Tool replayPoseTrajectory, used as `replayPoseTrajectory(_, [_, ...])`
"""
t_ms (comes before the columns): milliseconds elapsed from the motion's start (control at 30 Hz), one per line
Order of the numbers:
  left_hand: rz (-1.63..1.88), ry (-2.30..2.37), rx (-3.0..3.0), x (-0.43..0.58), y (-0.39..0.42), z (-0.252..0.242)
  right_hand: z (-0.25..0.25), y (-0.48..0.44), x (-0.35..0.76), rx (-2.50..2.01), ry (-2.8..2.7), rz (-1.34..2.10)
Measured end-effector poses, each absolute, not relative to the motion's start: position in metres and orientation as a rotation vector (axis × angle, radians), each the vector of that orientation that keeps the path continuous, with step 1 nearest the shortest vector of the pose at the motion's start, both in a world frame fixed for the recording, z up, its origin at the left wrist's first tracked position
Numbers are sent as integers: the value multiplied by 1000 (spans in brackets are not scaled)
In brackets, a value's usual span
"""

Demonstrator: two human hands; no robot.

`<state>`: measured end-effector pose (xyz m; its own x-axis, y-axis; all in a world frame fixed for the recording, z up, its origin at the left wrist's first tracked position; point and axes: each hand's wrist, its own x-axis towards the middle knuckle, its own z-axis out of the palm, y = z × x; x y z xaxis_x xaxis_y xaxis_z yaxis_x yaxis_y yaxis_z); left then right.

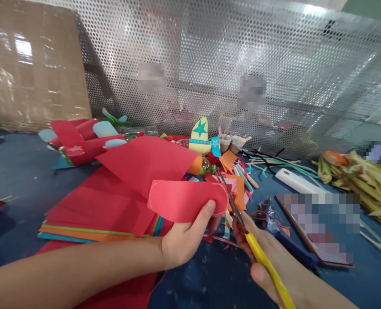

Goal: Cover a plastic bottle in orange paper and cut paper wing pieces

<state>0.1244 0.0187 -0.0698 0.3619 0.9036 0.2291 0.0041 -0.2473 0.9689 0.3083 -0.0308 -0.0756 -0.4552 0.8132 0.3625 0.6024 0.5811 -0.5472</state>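
Observation:
A red paper piece (177,199) with rounded ends is pinched between the thumb and fingers of my left hand (185,242). Pale outline marks run near its curved ends. My right hand (263,246) grips scissors (265,262) with a yellow handle. Their blades, slightly parted, lie at the paper's right end; whether they are cutting into it I cannot tell. Behind my left hand lies a stack of red sheets (100,201), with green, orange and blue sheets at its lower edge. Part of the right hand's fingers is hidden behind the scissors.
Paper scraps (240,189) litter the middle. A blue glue gun (293,246) and a phone-like slab (315,231) lie at right, near dried husks (370,189). Decorated bottles (81,139) stand before a perforated metal screen (203,64); a taped cardboard box (32,64) is at left.

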Motion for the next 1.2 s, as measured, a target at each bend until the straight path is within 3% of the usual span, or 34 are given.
replayPoseTrajectory(433, [1067, 864, 1521, 124, 18, -71, -97, -31, 321, -1122, -2054, 802])
replayPoseTrajectory(1200, [1040, 864, 1467, 125, 19, -68, -79, -33, 310, -1215, -1975, 928])
